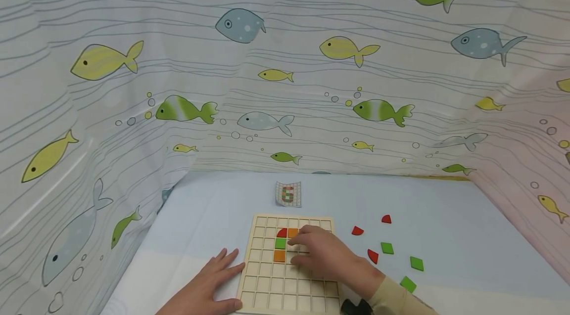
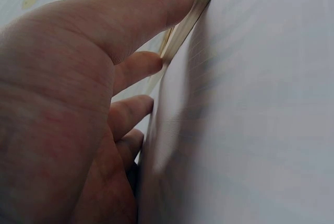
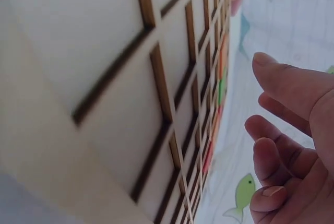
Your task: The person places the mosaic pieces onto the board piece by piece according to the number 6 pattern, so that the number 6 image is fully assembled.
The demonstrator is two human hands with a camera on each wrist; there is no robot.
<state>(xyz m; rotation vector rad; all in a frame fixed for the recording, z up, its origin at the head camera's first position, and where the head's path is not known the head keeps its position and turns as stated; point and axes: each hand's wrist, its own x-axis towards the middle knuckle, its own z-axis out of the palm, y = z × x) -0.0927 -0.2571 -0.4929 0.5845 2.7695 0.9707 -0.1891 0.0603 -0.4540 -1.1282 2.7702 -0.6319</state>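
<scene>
A wooden grid board (image 1: 262, 300) lies on the table, with several tiles in its upper cells. In the head view, a red quarter-round tile (image 1: 282, 232) sits beside an orange square (image 1: 292, 232), above a green square (image 1: 280, 243) and another orange square (image 1: 279, 255). My left hand (image 1: 207, 283) is spread at the board's left edge, its thumb and fingertips touching the rim (image 2: 182, 31). Over the board hovers my right hand (image 1: 325, 253), covering some cells. The right wrist view shows its thumb and fingers (image 3: 276, 148) apart and holding nothing.
Behind the board lies a small pattern card (image 1: 288, 194). To the right are scattered loose red quarter-rounds (image 1: 357, 231) and green squares (image 1: 416, 263). A dark object (image 1: 356, 306) shows near my right wrist. A fish-patterned curtain (image 1: 307, 102) surrounds the table.
</scene>
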